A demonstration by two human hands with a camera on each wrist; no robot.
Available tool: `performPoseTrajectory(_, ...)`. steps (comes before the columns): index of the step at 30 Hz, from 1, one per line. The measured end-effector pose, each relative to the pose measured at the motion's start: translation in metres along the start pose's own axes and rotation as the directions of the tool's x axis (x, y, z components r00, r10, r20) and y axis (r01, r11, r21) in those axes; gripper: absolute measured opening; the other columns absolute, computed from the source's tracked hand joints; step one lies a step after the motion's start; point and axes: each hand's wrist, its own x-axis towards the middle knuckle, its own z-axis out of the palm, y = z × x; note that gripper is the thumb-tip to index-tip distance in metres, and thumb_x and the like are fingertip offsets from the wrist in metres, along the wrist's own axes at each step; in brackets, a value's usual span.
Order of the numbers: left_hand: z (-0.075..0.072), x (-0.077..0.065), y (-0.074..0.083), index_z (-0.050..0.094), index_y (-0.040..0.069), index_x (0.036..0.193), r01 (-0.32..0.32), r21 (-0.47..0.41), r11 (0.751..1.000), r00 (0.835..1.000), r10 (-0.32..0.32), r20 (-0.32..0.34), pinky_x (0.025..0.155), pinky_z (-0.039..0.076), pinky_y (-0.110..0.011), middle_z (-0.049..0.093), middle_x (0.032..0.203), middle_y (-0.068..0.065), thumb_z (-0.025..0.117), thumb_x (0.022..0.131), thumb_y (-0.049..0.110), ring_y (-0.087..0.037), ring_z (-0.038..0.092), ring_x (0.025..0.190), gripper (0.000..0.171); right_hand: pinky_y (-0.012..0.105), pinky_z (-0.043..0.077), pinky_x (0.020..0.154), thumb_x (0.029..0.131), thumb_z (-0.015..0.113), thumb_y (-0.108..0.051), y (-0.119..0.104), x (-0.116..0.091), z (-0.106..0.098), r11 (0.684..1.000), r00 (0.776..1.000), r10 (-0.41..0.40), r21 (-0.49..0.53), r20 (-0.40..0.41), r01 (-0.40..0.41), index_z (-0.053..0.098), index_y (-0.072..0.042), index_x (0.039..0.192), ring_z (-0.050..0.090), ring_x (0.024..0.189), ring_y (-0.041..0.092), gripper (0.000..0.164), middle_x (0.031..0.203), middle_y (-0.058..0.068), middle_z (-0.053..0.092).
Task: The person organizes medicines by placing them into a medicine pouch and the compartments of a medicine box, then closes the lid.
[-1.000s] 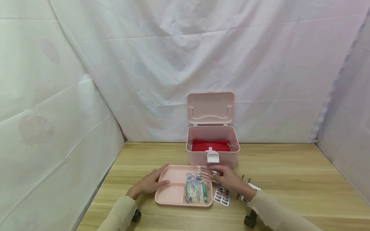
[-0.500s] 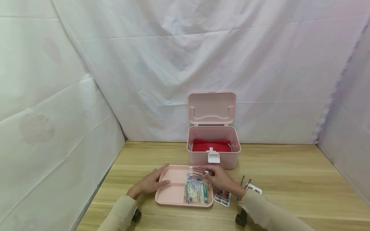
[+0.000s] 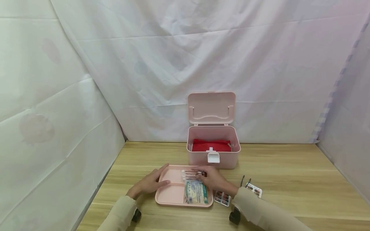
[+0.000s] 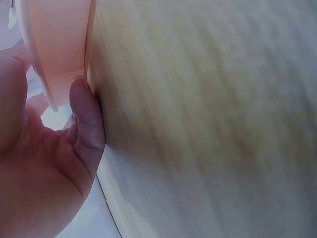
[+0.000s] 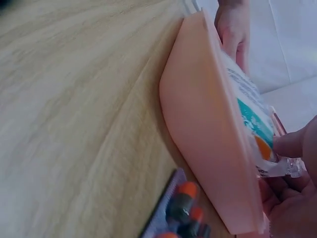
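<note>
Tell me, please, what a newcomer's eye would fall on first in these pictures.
Probably the bright red pouch inside the open pink box at the back of the table. Next would come the pink divided tray in front of it, where the right hand holds reddish-brown sticks over the far side and the left hand touches the left edge.
</note>
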Motion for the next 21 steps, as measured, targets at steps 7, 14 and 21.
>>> performPoseTrajectory(7, 0.0018, -0.0015, 0.0016, 0.026, 0.022, 0.158, -0.017, -0.002, 1.0, 1.0, 0.017, 0.005, 0.072, 0.04, -0.035, 0.045, 0.095, -0.008, 0.063, 0.095, 0.047, -0.018, 0.045, 0.078, 0.078, 0.049, 0.049, 0.098, 0.092, 0.07, -0.012, 0.0001, 0.0043, 0.0083, 1.0, 1.0, -0.007, 0.017, -0.006, 0.007, 0.069, -0.014, 0.127, 0.059, 0.113, 0.021, 0.036, 0.128, 0.005, 0.066)
performPoseTrajectory(14, -0.0012, -0.0014, 0.0032, 0.025, 0.023, 0.159, -0.011, 0.004, 1.0, 1.0, 0.011, -0.001, 0.075, 0.04, -0.037, 0.046, 0.097, -0.008, 0.062, 0.095, 0.048, -0.019, 0.046, 0.08, 0.079, 0.044, 0.05, 0.098, 0.093, 0.068, -0.011, -0.0009, 0.0075, 0.0105, 0.999, 1.0, -0.02, -0.037, -0.003, 0.02, 0.067, -0.013, 0.129, 0.059, 0.112, 0.017, 0.036, 0.128, 0.004, 0.066)
performPoseTrajectory(21, -0.0014, -0.0011, 0.0035, 0.025, 0.02, 0.159, -0.011, 0.002, 1.0, 1.0, 0.011, 0.0, 0.073, 0.04, -0.036, 0.046, 0.095, -0.008, 0.063, 0.095, 0.047, -0.019, 0.045, 0.079, 0.079, 0.043, 0.051, 0.095, 0.094, 0.067, -0.012, -0.0017, 0.0068, 0.0107, 0.998, 1.0, -0.028, -0.06, -0.005, 0.028, 0.068, -0.01, 0.127, 0.059, 0.107, 0.017, 0.034, 0.126, 0.005, 0.066)
